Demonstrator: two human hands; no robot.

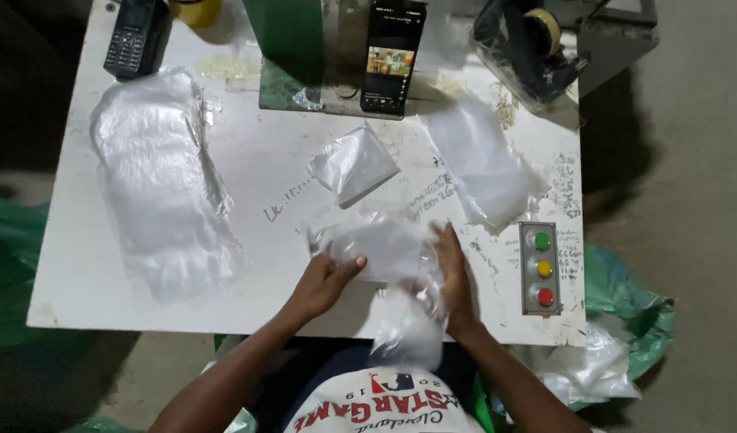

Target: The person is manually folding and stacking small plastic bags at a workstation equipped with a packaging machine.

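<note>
A small packing workshop — scuffed white worktable [88, 273], three-button control box [541, 268], tape dispenser [529, 40], stacked clear bags [164, 184].

The clear plastic bag [388, 252] blurs at its lower end and covers part of the right hand [453, 277]. The yellow container [196, 11] and tape dispenser [529, 44] (top of view) are cut off. The phone [392, 54] screen is too small to read.
</note>
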